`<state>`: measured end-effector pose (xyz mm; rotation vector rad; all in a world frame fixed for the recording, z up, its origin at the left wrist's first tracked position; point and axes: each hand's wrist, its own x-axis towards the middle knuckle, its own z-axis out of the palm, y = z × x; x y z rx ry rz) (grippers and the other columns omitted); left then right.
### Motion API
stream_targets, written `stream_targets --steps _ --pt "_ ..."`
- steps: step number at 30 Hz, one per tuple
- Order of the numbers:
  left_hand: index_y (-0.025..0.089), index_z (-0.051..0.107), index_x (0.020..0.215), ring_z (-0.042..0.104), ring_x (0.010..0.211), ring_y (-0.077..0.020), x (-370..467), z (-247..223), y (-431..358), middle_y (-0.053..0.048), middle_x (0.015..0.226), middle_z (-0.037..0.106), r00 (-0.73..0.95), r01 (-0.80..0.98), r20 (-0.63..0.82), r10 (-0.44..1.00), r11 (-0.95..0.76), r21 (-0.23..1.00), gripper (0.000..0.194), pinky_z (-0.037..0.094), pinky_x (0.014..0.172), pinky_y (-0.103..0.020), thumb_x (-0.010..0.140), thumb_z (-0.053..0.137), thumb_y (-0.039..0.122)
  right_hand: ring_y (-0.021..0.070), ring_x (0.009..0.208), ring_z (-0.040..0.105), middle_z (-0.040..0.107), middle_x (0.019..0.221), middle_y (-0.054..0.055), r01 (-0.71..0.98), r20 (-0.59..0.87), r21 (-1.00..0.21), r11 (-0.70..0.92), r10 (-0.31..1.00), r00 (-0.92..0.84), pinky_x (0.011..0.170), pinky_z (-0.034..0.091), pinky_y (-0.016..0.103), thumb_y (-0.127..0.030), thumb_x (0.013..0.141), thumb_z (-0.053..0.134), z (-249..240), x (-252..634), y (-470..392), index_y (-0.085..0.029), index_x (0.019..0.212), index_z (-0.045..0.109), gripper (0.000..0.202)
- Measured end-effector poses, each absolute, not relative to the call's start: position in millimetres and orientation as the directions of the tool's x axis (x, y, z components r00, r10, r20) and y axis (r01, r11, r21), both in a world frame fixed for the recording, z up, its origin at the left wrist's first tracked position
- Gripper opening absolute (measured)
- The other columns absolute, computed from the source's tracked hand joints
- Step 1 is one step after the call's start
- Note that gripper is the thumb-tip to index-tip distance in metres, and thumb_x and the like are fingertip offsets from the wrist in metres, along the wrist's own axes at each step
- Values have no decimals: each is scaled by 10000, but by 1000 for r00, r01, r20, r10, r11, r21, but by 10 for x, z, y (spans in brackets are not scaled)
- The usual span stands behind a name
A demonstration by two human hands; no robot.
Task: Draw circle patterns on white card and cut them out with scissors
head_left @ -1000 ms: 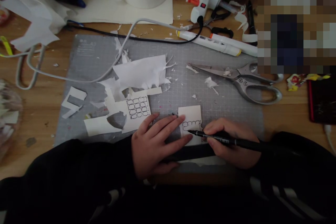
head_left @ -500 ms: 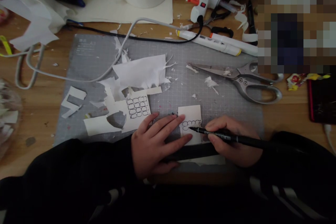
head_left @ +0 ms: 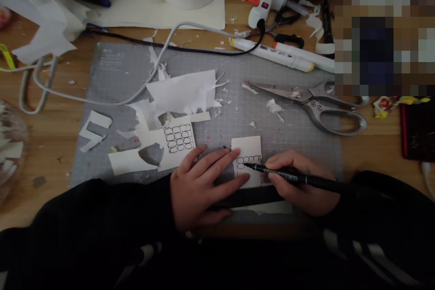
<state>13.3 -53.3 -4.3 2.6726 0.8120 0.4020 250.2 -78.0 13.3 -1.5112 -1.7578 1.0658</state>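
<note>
One wooden table is the biggest thing here. On it lies one gray mat with thin lines all over it. There are two pairs of scissors. The big metal scissors lie on the right part of the mat. The smaller scissors with black handles are past the mat, partly hidden. Two white markers lie side by side at the far edge of the mat, and one white glue gun sits beyond them.

There are two hands. The left hand is spread out flat, palm down, and two of its fingertips press on the card. The right hand is curled up, with its thumb and fingers pinching the black pen.

There is one black pen, and its tip is at the loops on the card. One piece of paper with four rows of loops lies just past the left hand. One small white card lies on the mat between the two hands. It has one row of little loops, and one more loop below that row. Smallest are the tiny paper bits, too many to count.
</note>
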Motion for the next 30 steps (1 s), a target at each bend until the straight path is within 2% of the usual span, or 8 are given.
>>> stream_targets --steps 11,15,21,30 --pt "327 567 1239 498 1207 -276 131 -38 -537 -98 1404 489 797 489 170 580 -784 384 432 239 1060 -478 847 485 491 118 592 643 687 670 -20 510 -46 -857 74 975 -219 549 488 219 -242 798 562 126 2494 -761 -235 819 581 29" --pt "342 545 1257 484 1225 -277 135 -37 -547 -109 1410 478 798 490 168 579 -786 378 446 256 1051 -489 836 504 483 122 613 651 698 694 -15 516 -88 -854 59 963 -256 562 494 224 -246 799 562 136 2498 -761 -236 833 593 47" --pt "363 592 1155 472 1239 -281 139 -33 -557 -109 1421 465 796 493 166 582 -783 380 389 266 1050 -482 781 584 473 114 558 646 693 645 -25 502 -30 -860 88 974 -224 516 477 216 -243 781 559 134 2501 -791 -237 777 578 20" --pt "372 592 1148 481 1229 -280 147 -44 -563 -99 1414 475 785 500 179 593 -776 384 386 265 1051 -481 774 592 466 109 567 645 694 651 -24 530 -19 -841 106 974 -225 531 477 218 -228 777 547 113 2483 -798 -233 779 574 28"
